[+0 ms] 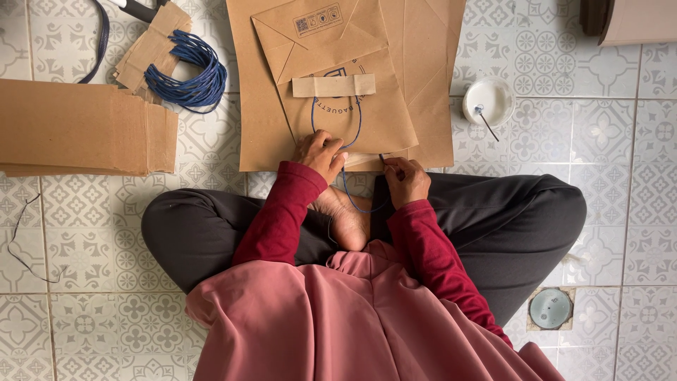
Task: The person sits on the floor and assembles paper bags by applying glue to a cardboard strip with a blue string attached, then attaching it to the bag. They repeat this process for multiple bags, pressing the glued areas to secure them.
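Both hands sit at the near edge of a flat brown paper bag [352, 99] lying on the patterned tile floor [620, 162], just beyond my crossed legs. My left hand [321, 154] is curled, fingers pressed down on the bag's lower edge where a blue cord handle [337, 130] loops up toward a paper reinforcing strip [333, 85]. My right hand [407, 180] is pinched shut on the other end of that cord (the thin strand runs down from it and curves over my bare foot [345, 219]). The two hands are near each other but not touching.

Under the bag lies a stack of more flat brown bags [430, 85]. To its right stands a small white cup of glue with a stick in it [488, 101]. To the left, a bundle of blue cords [189, 70] rests on cardboard strips [144, 49], with a pile of folded cardboard [77, 127] beside it. A round floor drain [551, 308] lies by my right knee.
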